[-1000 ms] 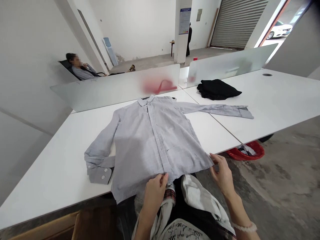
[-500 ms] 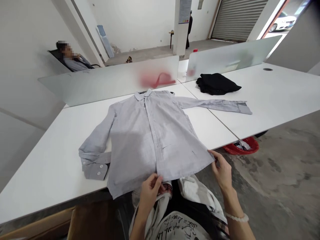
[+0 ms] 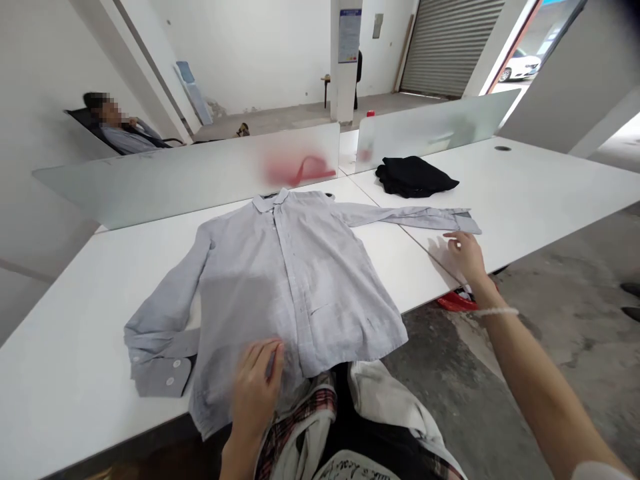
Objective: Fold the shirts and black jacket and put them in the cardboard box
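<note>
Beside the outstretched cuff [image 3: 469,223], right hand [image 3: 467,255] hovers, hem [image 3: 365,353] now freed, index extended; left hand [image 3: 256,379] over shirt [image 3: 250,280], fingers together, pinch unclear.

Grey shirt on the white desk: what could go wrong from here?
1. The shirt's hem hangs past the desk's near edge, so it might slip or snag.
2. The left-side sleeve is bunched above its cuff; creases could set there.
3. The right hand is close to the other sleeve's end; an uneven tug might skew the shirt.

Gray shirt [image 3: 330,273] (long-sleeved) lies on table [image 3: 65,333].
</note>
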A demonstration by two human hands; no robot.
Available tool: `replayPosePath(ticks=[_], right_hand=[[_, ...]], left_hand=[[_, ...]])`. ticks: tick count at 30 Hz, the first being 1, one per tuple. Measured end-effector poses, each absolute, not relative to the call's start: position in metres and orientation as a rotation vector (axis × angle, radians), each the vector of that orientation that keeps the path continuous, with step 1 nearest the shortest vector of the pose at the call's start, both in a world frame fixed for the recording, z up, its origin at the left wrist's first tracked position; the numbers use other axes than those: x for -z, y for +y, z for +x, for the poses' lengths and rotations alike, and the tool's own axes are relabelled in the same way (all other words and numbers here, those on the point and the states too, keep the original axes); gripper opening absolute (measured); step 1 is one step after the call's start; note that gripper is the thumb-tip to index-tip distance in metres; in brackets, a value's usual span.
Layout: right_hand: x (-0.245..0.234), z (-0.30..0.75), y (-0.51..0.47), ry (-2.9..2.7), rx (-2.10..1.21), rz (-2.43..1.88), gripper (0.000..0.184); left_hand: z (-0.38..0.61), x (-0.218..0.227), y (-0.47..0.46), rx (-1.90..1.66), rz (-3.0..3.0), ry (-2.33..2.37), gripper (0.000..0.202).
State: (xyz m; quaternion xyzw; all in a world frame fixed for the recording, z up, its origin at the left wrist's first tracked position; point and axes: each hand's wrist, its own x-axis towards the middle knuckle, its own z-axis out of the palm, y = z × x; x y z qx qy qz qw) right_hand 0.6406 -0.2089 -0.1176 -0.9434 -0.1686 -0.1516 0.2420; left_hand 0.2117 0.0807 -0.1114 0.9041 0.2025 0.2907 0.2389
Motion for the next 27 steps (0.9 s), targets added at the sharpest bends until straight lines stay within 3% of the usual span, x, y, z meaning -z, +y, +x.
replayPosePath(ticks=[8,12,16,19,23,27], right_hand=[[0.093,0.751,-0.198,-0.463,0.326,-2.940,0.039],[0.094,0.773,-0.188,-0.477,0.222,-2.976,0.050],[0.081,0.783,-0.178,-0.505,0.080,-3.010,0.032],[0.061,0.782,-0.176,-0.515,0.203,-3.008,0.028],[0.045,0.770,-0.189,-0.510,0.631,-2.963,0.037],[0.060,0.757,-0.214,-0.380,0.160,-3.105,0.028]], left_hand=[[0.228,0.142,0.101,-0.967,2.814,0.570,0.025],[0.230,0.144,0.101,-1.014,2.824,0.543,0.023],[0.230,0.145,0.103,-1.045,2.853,0.533,0.021],[0.230,0.147,0.107,-1.067,2.910,0.464,0.020],[0.227,0.155,0.120,-1.111,2.958,0.334,0.021],[0.221,0.165,0.135,-1.048,3.001,0.214,0.022]])
